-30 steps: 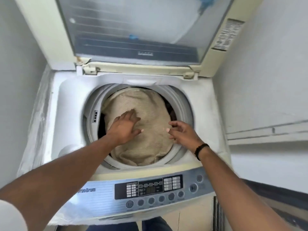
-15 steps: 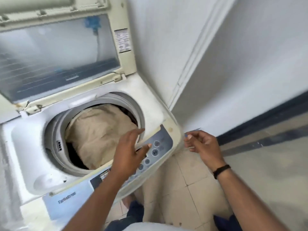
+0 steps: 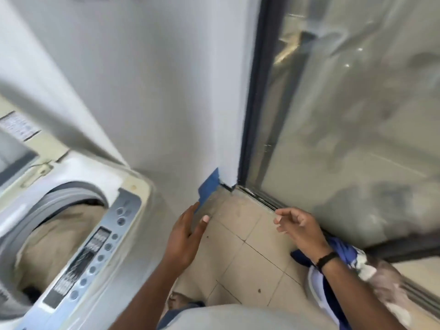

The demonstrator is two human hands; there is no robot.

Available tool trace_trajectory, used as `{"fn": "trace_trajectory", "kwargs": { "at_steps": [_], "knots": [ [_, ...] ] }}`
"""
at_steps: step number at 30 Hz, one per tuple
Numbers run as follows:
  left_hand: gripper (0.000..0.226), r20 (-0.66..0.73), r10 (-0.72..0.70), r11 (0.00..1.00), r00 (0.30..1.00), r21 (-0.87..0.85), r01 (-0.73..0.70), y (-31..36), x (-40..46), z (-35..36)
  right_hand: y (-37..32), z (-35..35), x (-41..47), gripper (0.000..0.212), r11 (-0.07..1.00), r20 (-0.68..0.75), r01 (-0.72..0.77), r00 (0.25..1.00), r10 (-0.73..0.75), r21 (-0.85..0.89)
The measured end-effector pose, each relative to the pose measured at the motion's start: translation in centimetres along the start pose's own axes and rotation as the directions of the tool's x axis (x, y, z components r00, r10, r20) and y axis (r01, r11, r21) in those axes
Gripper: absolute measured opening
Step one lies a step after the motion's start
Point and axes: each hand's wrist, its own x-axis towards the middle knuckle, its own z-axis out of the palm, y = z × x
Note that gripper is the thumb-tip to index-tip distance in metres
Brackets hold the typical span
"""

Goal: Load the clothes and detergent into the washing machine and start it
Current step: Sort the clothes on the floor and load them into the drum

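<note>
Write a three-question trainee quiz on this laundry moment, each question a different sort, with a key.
1. True or false: the washing machine has its lid shut.
2. Multiple choice: what lies in the drum? A) a beige cloth B) a red shirt C) nothing
3. Fill in: the blue and white clothes lie on the floor under the ____ arm.

Key
1. False: the lid stands open.
2. A: the beige cloth fills the drum.
3. Right: the right hand is above them with loosely curled fingers, holding nothing; the left hand is open too.
</note>
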Motion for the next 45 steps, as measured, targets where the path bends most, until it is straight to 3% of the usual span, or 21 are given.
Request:
{"fn": "trace_trajectory", "kwargs": {
  "at_steps": [5, 9, 13, 18, 22, 27, 31, 34, 36, 39, 41, 45],
  "knots": [
    [0.060, 0.218, -0.014, 1.000, 0.976, 0.011, 0.012, 2.9, -0.7, 8.6, 7.1, -8.7, -7.1, 0.011, 0.987, -0.261, -0.052, 0.961, 0.092, 0.155],
    [0.064, 0.460, 0.047, 0.993, 0.886, 0.077, -0.093, 6.7, -1.4, 15.1, 11.3, -12.7, -12.4, 0.016, 0.962, -0.457, -0.039, 0.874, 0.164, 0.271],
    [0.053, 0.615, 0.146, 0.968, 0.775, 0.072, -0.239, 10.5, -1.0, 20.6, 14.4, -14.5, -16.3, 0.013, 0.931, -0.554, -0.044, 0.793, 0.252, 0.361],
    [0.051, 0.715, 0.157, 0.953, 0.682, 0.071, -0.294, 13.2, 0.4, 26.7, 16.9, -16.3, -19.1, 0.014, 0.866, -0.620, -0.067, 0.671, 0.406, 0.495],
    [0.057, 0.803, 0.094, 0.958, 0.588, 0.089, -0.274, 14.2, 1.6, 32.8, 18.8, -19.1, -19.1, 0.016, 0.841, -0.646, -0.100, 0.595, 0.478, 0.531],
    [0.055, 0.904, 0.052, 0.936, 0.425, 0.104, -0.335, 16.3, 2.6, 41.3, 20.0, -22.6, -16.6, 0.020, 0.797, -0.612, -0.177, 0.552, 0.566, 0.577],
    [0.034, 0.937, -0.053, 0.931, 0.345, 0.171, -0.321, 17.3, 3.3, 47.4, 21.6, -24.5, -13.8, 0.027, 0.790, -0.571, -0.322, 0.556, 0.604, 0.522],
    [0.010, 0.936, -0.089, 0.905, 0.342, 0.220, -0.365, 16.2, 3.1, 51.9, 24.8, -25.5, -11.5, 0.029, 0.743, -0.538, -0.403, 0.516, 0.667, 0.535],
    [0.011, 0.930, -0.149, 0.881, 0.336, 0.279, -0.383, 14.5, 2.5, 55.6, 27.7, -26.1, -9.5, 0.033, 0.707, -0.527, -0.425, 0.474, 0.705, 0.565],
    [0.039, 0.922, -0.241, 0.831, 0.302, 0.357, -0.427, 11.4, 1.6, 60.7, 32.9, -26.2, -6.0, 0.040, 0.672, -0.509, -0.444, 0.441, 0.740, 0.593],
    [0.052, 0.899, -0.301, 0.800, 0.317, 0.419, -0.430, 8.4, 1.4, 64.6, 37.6, -25.5, -3.6, 0.046, 0.620, -0.468, -0.508, 0.407, 0.784, 0.598],
    [0.039, 0.815, -0.467, 0.694, 0.342, 0.578, -0.429, 1.0, 2.4, 71.4, 46.5, -23.9, -0.2, 0.049, 0.521, -0.310, -0.624, 0.422, 0.852, 0.583]
  ]
}}
